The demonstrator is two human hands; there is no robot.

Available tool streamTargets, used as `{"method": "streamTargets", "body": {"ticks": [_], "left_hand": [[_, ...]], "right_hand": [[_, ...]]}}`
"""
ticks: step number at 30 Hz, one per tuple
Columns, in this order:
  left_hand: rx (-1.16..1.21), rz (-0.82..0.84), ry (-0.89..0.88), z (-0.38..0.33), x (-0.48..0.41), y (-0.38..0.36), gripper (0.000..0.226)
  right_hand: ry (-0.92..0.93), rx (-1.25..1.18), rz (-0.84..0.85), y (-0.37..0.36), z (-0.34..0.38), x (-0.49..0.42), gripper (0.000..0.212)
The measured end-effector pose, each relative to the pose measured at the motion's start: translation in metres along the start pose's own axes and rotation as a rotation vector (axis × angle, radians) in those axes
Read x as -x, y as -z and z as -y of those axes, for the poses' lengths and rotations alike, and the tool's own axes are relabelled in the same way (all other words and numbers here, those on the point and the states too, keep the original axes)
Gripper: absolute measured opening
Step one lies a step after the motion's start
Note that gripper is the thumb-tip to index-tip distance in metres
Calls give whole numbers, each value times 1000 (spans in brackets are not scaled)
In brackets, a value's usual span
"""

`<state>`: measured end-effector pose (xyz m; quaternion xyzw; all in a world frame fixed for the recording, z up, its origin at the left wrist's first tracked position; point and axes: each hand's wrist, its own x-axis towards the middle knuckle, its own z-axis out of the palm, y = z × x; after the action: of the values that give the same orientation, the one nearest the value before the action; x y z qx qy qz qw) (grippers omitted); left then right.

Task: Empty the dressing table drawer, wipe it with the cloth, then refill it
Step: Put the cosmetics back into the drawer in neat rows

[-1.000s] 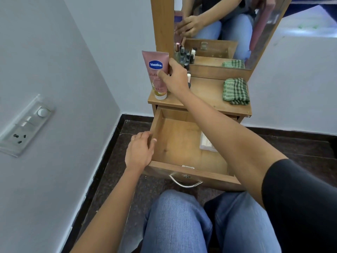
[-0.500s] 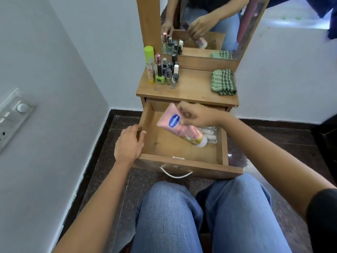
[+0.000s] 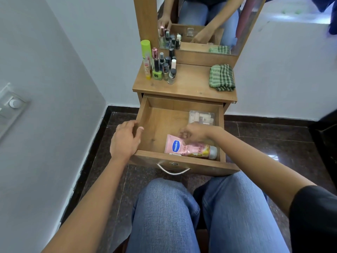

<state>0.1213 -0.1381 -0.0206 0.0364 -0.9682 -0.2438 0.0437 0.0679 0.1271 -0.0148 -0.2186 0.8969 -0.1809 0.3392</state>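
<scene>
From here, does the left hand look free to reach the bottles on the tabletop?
Probably yes: the left hand only rests on the drawer edge, holding nothing, and the bottles stand uncovered on the near left side.

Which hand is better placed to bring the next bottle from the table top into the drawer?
Probably the right hand: it hovers over the Vaseline tube, seemingly free. The left hand rests on the drawer side wall, though nearer the bottles.

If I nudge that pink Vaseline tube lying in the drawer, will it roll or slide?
The pink tube probably slides rather than rolls: its crimped end looks flat. It is likely soft and squeezable. Its glossy skin may be slightly slippery.
</scene>
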Motion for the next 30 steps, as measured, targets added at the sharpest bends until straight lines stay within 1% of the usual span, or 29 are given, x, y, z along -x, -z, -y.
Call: {"method": "streamTargets", "body": {"ticks": [2, 6, 10, 13, 15, 17, 18, 20, 22, 24, 25, 27, 28, 30], "left_hand": [[-9, 2, 4, 0, 0, 0, 40], [-5, 3, 8, -1, 0, 1, 40], [-6, 33, -11, -2, -1, 2, 41], [-30, 52, -70, -1, -3, 5, 44], [-119, 56, -148, 1, -7, 8, 46], [-177, 63, -190, 4, -11, 11, 47], [-161, 67, -182, 5, -12, 11, 47], [-54, 65, -120, 7, -10, 11, 46], [50, 38, -51, 8, -8, 9, 45], [84, 20, -18, 9, -7, 9, 43], [90, 18, -10, 9, -7, 9, 43], [98, 17, -1, 9, -6, 9, 41], [97, 19, 1, 9, -6, 9, 40], [92, 25, 3, 8, -6, 8, 38]], "right_hand": [[2, -21, -20, -3, -1, 1, 28], [23, -38, -61, -4, -3, 6, 31], [9, -26, -45, -6, -4, 9, 35], [20, 10, -57, -5, -2, 10, 39], [38, 22, -108, 5, 0, 11, 40], [78, -17, -218, 24, 5, 10, 36], [101, -58, -315, 35, 8, 9, 32], [136, -183, -601, 55, 16, 4, 25], [126, -340, -886, 72, 24, -4, 20], [74, -455, -1058, 87, 29, -16, 22], [35, -494, -1095, 93, 31, -23, 27], [-41, -536, -1096, 100, 34, -38, 39], [-65, -540, -1085, 101, 35, -45, 43], [-87, -536, -1085, 99, 38, -58, 43]]}}
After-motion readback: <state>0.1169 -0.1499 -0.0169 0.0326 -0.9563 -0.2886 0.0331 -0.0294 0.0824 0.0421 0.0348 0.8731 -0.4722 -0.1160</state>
